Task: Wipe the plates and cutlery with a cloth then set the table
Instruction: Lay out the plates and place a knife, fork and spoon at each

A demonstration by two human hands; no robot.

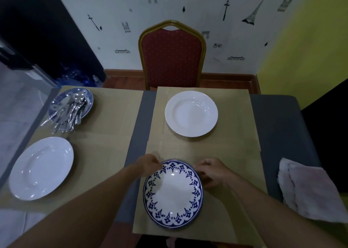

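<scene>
Blue-patterned plate (172, 195) sits with left fingers (157, 164) and right fingers (201, 174) pinching its rim.

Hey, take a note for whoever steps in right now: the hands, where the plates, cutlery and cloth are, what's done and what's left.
Hands: left hand and right hand each grip the rim of the blue-patterned plate on the near placemat.
White plate is on the far placemat; second white plate at left.
Cutlery is heaped on a patterned plate far left.
Cloth lies at right.
Done: two plates placed; cannot tell if they are wiped.
Left: cutlery to wipe and lay out.
</scene>
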